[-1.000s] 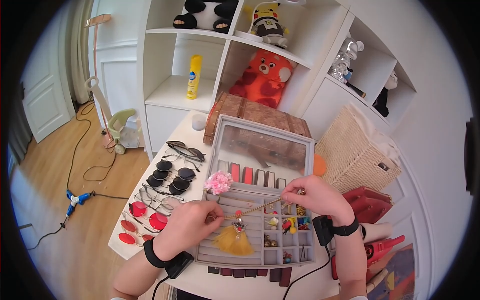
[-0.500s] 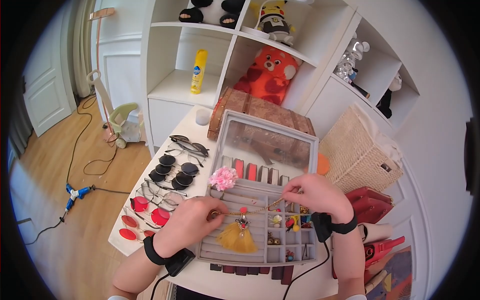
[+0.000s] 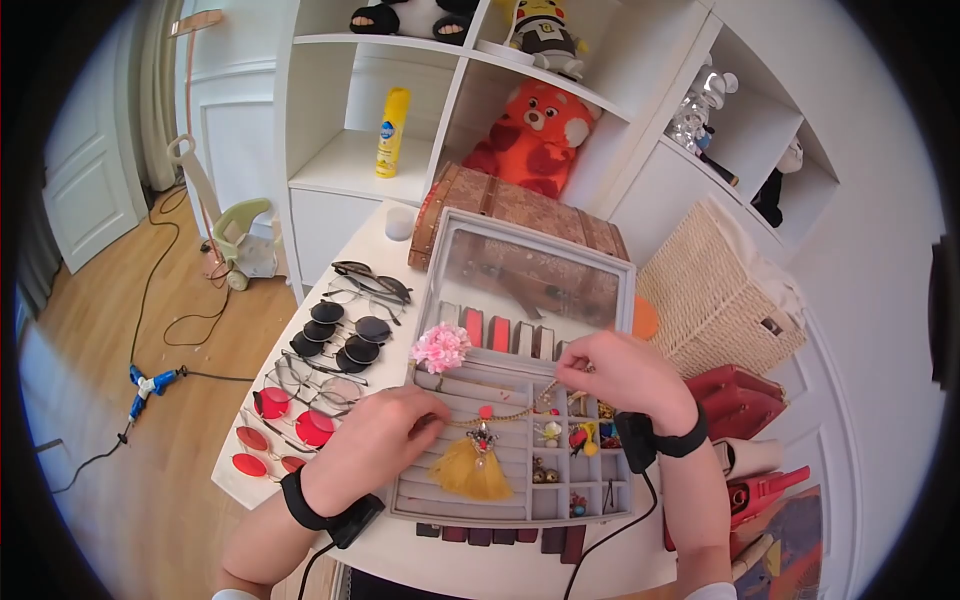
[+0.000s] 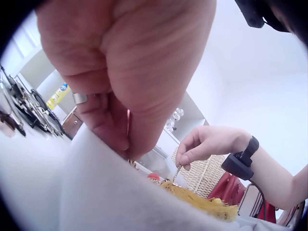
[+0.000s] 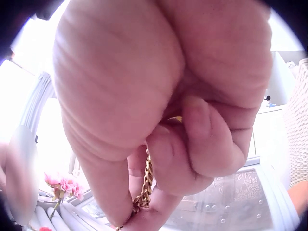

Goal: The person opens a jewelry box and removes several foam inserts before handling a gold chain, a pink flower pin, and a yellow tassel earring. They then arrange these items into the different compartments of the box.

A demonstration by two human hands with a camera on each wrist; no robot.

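A gold chain necklace with a yellow tassel pendant (image 3: 470,468) lies across the padded rolls of a grey jewelry box (image 3: 470,517). My left hand (image 3: 380,440) pinches the left end of the chain between thumb and fingers, low over the rolls. At the other end, my right hand (image 3: 625,372) holds the chain above the small compartments. Close up in the right wrist view, gold links (image 5: 148,174) run out between thumb and curled fingers. The tassel (image 4: 202,201) spreads beside the left fingertips in the left wrist view.
Several glasses and sunglasses (image 3: 358,354) lie left of the box. Its glass lid (image 3: 628,300) stands raised, with a pink flower (image 3: 441,346) at the hinge. Behind is a brown patterned chest (image 3: 530,212); a woven basket (image 3: 715,290) and red bags (image 3: 735,402) stand right.
Both hands have come down slightly, and the chain has gone from stretched taut to sagging, its pendant lower on the rolls. The head view has shifted a little.
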